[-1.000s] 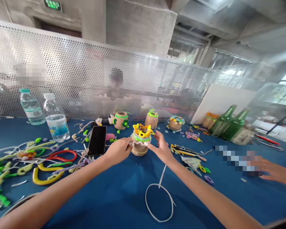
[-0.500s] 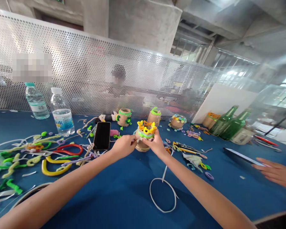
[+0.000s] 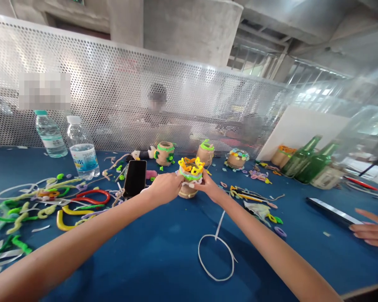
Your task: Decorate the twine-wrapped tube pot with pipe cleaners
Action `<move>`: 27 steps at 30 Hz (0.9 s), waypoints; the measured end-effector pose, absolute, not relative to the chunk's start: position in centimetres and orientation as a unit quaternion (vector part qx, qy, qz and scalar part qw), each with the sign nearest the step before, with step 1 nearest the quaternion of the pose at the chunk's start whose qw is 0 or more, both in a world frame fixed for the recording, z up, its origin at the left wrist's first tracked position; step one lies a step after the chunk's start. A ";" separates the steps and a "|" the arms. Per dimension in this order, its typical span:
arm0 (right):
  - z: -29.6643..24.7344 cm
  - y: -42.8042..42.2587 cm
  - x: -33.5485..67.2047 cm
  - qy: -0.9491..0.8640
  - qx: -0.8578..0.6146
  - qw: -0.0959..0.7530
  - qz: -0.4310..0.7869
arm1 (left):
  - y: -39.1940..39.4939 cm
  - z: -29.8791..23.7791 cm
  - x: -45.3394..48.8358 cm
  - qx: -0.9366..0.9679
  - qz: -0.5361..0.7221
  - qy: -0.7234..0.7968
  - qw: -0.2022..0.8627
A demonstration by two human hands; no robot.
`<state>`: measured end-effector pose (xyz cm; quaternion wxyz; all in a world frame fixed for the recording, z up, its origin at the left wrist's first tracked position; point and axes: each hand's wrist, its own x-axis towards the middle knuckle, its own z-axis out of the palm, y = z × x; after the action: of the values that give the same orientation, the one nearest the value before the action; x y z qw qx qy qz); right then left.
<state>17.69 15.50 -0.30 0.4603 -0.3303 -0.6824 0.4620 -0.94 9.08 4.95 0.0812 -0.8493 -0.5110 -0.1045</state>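
Note:
A tan twine-wrapped jar stands upright on the blue table in front of me. Yellow and orange pipe-cleaner loops ring its mouth, above a green band, and a pale fuzzy strip runs across its front. My left hand is closed, fingertips pressed to the jar's left side by that strip. Around the right side curl the fingers of my right hand, partly hidden behind the jar. Whether either hand also pinches the strip's end is hidden.
Decorated jars stand behind. To the left are a phone, water bottles, scissors and loose pipe cleaners. A white cord loop lies in front. Rightward are green bottles and another person's hand by a dark-edged device.
My hands have shifted slightly around the jar, and the pale strip across its front now shows more. The other person's hand has moved right with the device.

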 end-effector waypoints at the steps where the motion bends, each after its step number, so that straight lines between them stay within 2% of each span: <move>1: -0.6 15.4 17.5 -0.674 -0.324 0.468 0.470 | 9.0 5.1 -0.9 -0.853 -0.096 -0.504 0.092; 5: -1.2 15.4 17.0 -0.655 -0.312 0.505 0.468 | 8.9 5.8 -0.6 -0.864 -0.065 -0.480 0.136; 15: -2.1 16.9 17.6 -0.680 -0.302 0.496 0.448 | 8.7 5.8 1.2 -0.842 -0.067 -0.498 0.198; 27: -1.1 16.8 17.7 -0.734 -0.295 0.448 0.417 | 10.2 8.2 0.7 -0.757 -0.079 -0.641 0.096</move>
<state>17.72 16.82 -1.13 0.4478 -0.2947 -0.7343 0.4165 0.74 10.20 8.23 0.0960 -0.7573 -0.6411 -0.0791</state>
